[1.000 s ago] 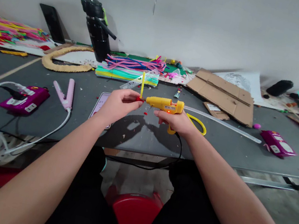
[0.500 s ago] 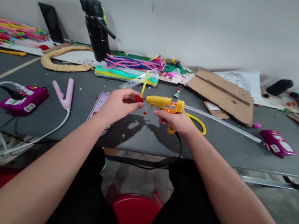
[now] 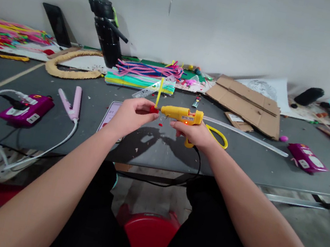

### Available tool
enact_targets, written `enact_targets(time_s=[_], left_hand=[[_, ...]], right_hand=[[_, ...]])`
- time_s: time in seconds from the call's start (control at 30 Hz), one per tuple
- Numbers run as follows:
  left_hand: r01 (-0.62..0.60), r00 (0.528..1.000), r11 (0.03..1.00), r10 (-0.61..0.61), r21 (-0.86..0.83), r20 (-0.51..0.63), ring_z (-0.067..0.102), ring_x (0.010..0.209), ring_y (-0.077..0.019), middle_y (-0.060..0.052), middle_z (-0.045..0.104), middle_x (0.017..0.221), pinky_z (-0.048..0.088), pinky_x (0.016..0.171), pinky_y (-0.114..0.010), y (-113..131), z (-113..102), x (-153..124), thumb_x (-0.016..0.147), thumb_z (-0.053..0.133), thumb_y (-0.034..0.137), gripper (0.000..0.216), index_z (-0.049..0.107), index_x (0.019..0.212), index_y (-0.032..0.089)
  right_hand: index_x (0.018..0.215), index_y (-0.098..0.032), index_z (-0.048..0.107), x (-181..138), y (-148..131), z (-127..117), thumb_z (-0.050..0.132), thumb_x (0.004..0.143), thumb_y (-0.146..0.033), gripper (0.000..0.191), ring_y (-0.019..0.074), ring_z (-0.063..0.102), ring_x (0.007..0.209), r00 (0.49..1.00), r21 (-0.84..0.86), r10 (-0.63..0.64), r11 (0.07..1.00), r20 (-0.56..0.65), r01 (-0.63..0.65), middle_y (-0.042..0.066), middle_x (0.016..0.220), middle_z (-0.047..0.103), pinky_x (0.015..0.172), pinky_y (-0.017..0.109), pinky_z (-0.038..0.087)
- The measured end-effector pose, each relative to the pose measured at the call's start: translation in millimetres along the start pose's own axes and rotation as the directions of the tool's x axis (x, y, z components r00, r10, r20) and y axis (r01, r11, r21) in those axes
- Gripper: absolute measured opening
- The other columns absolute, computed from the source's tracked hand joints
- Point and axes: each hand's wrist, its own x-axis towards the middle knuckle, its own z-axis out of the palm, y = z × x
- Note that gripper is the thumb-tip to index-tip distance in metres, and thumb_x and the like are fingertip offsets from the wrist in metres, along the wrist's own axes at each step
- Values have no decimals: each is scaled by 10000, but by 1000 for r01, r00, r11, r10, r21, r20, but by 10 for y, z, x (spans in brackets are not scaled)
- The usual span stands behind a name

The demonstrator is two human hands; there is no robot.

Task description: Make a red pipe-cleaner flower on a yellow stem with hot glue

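My left hand [image 3: 136, 115] pinches a small red piece [image 3: 154, 109] between thumb and fingers. A yellow pipe cleaner [image 3: 160, 90] stands upright from it; the join is too small to make out. Wrapped round the handle of a yellow glue gun [image 3: 175, 111], my right hand [image 3: 190, 132] points its nozzle left, at or against the red piece. A long clear glue stick [image 3: 245, 136] sticks out of the gun's back, and a small orange light glows on its side. Under my left hand, a phone [image 3: 111, 110] lies partly covered.
Bundled pipe cleaners [image 3: 140, 81] and a ruler [image 3: 148, 88] lie beyond my hands. Yellow-handled scissors [image 3: 221, 138] rest beside my right wrist. Purple power strips [image 3: 28, 109] and a pink hair straightener [image 3: 74, 104] sit left. Cardboard [image 3: 246, 104] and a black bottle [image 3: 105, 34] stand behind.
Both hands, the red piece and the glue gun hold practically the same position. A blurred dark shape has appeared at the far left edge of the table.
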Motion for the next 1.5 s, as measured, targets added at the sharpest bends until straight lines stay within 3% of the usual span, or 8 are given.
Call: enact_targets(time_s=[1.27,1.5], left_hand=[[37,999,996,-36,-80,9,720,896,-226,-80,788,965,576,850,-377,-15,-28,14,681,891,364,375,757,974,174],[-14,995,997,6,-82,-99,711,964,-241,-70,778,1003,568,928,-401,7,-147,18,646,907,376,422,787,1004,187]], right_hand=[[588,-192,578,4,21,-28,682,795,-441,340,118,504,533,999,-55,24,998,-43,-26,-14,553,568,542,276,393],[721,-197,685,49,143,-119,667,824,-546,365,152,547,598,988,-209,41,975,-148,-72,27,683,638,560,292,409]])
